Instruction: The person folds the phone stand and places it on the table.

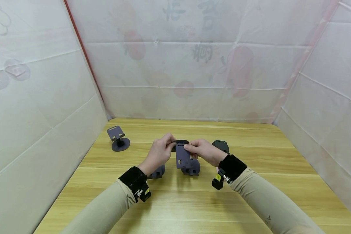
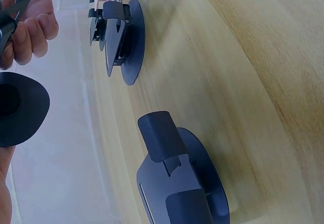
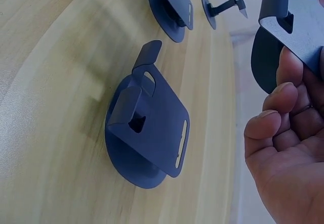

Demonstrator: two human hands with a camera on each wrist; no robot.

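Hands meet above the middle of the wooden table (image 1: 251, 195), sharing one dark phone stand (image 1: 183, 157). Left hand (image 1: 159, 154) pinches its round base at the far edge; right hand (image 1: 203, 151) has fingers curled round the flat plate, thumb on top. A folded stand (image 1: 191, 169) sits on the table just below them, another (image 1: 157, 172) by the left wrist, one (image 1: 221, 146) behind the right hand. An upright stand (image 1: 118, 138) is far left.

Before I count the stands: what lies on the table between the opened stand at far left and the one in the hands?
Only bare wooden table lies between the opened stand and the held stand, per the head view.
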